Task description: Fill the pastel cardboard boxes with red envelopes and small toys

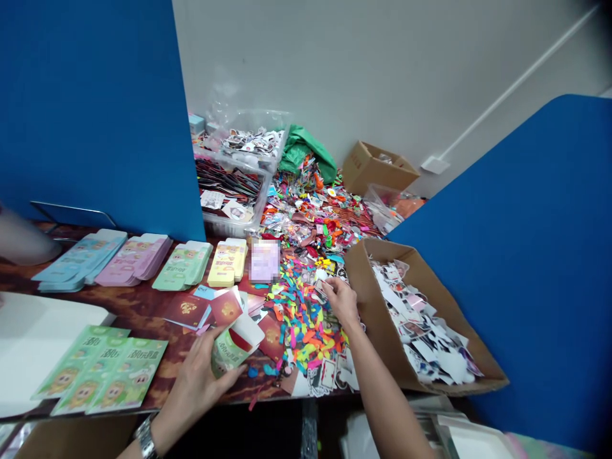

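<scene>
My left hand [194, 376] is wrapped around a small green printed paper box [225, 356], tilted with its flap up and something red showing inside. Over the pile of bright plastic pieces [306, 338], the fingers of my right hand [344, 305] pinch a small pale card [323, 288]; its print is too small to read. Red cards [189, 311] lie loosely spread behind the box. To the left, several closed green boxes [129, 376] lie flat, partly overlapping. Flattened box stacks in blue [81, 258], pink [131, 258], green [182, 264] and yellow [226, 262] line the table behind.
A cardboard box of paper cutouts [363, 280] stands at right. Clear plastic bins [261, 204] of cards, a green bag [308, 150] and another carton [370, 169] sit at the back. Blue partitions [95, 115] flank the table. Part of another person's arm [29, 239] shows at far left.
</scene>
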`<control>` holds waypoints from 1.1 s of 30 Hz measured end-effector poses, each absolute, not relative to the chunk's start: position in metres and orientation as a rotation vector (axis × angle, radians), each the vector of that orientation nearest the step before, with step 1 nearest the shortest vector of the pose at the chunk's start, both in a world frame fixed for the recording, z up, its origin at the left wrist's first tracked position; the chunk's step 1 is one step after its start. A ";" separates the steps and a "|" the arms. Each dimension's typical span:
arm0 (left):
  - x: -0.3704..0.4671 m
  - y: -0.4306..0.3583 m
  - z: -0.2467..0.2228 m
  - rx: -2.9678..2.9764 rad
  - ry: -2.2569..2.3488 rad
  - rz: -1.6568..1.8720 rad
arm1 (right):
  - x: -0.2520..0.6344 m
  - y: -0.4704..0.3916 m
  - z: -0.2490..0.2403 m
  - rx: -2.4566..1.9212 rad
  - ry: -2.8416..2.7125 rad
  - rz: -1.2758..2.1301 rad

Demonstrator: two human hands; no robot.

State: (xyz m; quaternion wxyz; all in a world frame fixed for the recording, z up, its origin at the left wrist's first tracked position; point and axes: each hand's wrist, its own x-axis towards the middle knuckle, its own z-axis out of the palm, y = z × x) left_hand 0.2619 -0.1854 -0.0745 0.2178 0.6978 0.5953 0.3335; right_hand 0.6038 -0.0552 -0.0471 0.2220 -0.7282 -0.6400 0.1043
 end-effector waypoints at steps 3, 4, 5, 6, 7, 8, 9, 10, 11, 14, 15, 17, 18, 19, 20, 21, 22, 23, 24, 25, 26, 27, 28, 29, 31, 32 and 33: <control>0.263 -0.185 -0.074 1.949 1.643 0.918 | 0.603 -0.059 -0.044 -1.995 -1.736 0.274; 0.263 -0.185 -0.074 1.956 1.640 0.925 | 0.604 -0.060 -0.044 -1.995 -1.730 0.263; 0.263 -0.185 -0.075 1.961 1.639 0.929 | 0.604 -0.061 -0.043 -1.997 -1.725 0.250; 0.263 -0.186 -0.075 1.963 1.639 0.927 | 0.605 -0.063 -0.043 -1.999 -1.726 0.239; 0.263 -0.186 -0.075 1.961 1.641 0.918 | 0.606 -0.064 -0.042 -2.001 -1.733 0.229; 0.263 -0.186 -0.075 1.956 1.643 0.906 | 0.607 -0.066 -0.041 -2.003 -1.743 0.219; 0.262 -0.187 -0.075 1.950 1.645 0.896 | 0.607 -0.067 -0.039 -2.005 -1.754 0.205; 0.262 -0.187 -0.075 1.943 1.648 0.891 | 0.607 -0.069 -0.037 -2.006 -1.764 0.190; 0.262 -0.188 -0.076 1.940 1.651 0.890 | 0.606 -0.070 -0.034 -2.005 -1.772 0.175; 0.262 -0.189 -0.077 1.950 1.647 0.902 | 0.596 -0.075 -0.028 -1.972 -1.835 0.210; 0.262 -0.189 -0.077 1.957 1.642 0.902 | 0.591 -0.076 -0.028 -1.947 -1.880 0.262; 0.264 -0.188 -0.077 1.967 1.633 0.903 | 0.578 -0.077 -0.032 -1.897 -1.977 0.384; 0.265 -0.188 -0.076 1.971 1.628 0.910 | 0.572 -0.077 -0.036 -1.881 -2.018 0.437; 0.266 -0.187 -0.076 1.977 1.623 0.921 | 0.566 -0.076 -0.041 -1.877 -2.049 0.473; 0.267 -0.186 -0.075 1.982 1.617 0.933 | 0.560 -0.075 -0.046 -1.883 -2.070 0.493; 0.268 -0.186 -0.074 1.987 1.610 0.946 | 0.556 -0.074 -0.051 -1.898 -2.084 0.502; 0.269 -0.186 -0.073 1.990 1.604 0.956 | 0.552 -0.073 -0.056 -1.916 -2.093 0.504; 0.269 -0.186 -0.072 1.992 1.600 0.962 | 0.550 -0.072 -0.060 -1.933 -2.099 0.502; 0.269 -0.186 -0.071 1.990 1.599 0.966 | 0.549 -0.071 -0.062 -1.946 -2.104 0.500; 0.268 -0.186 -0.070 1.986 1.598 0.967 | 0.548 -0.071 -0.062 -1.950 -2.109 0.500; 0.268 -0.186 -0.069 1.980 1.596 0.967 | 0.549 -0.071 -0.060 -1.944 -2.113 0.502; 0.268 -0.186 -0.069 1.975 1.595 0.965 | 0.550 -0.071 -0.057 -1.931 -2.114 0.503; 0.268 -0.185 -0.068 1.970 1.595 0.960 | 0.551 -0.072 -0.051 -1.911 -2.112 0.506; 0.269 -0.183 -0.068 1.966 1.595 0.954 | 0.552 -0.073 -0.045 -1.888 -2.105 0.511; 0.272 -0.180 -0.067 1.961 1.599 0.944 | 0.552 -0.075 -0.029 -1.847 -2.089 0.528; 0.275 -0.177 -0.067 1.962 1.600 0.939 | 0.551 -0.078 -0.021 -1.821 -2.079 0.550; 0.278 -0.174 -0.066 1.965 1.599 0.937 | 0.548 -0.080 -0.012 -1.783 -2.063 0.593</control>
